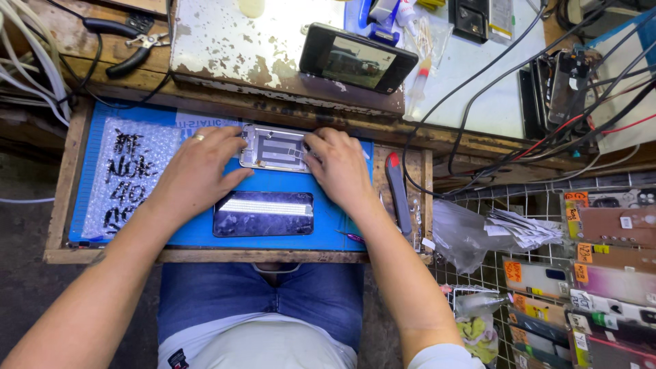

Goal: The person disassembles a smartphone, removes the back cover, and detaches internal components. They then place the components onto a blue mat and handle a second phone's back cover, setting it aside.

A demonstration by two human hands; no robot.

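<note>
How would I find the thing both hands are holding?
Look at the blue mat on the wooden tray. At its far edge, the left hand and right hand grip an opened phone frame, silvery with its insides showing. The phone nearer the person is dark, glossy and untouched.

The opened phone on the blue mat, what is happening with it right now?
A person seated at a wooden tray works with both bare hands on an opened phone frame lying on a blue mat. The left hand presses its left end and the right hand its right end. A dark phone screen panel lies nearer the person, untouched. Another phone leans on the shelf beyond, its screen lit.
</note>
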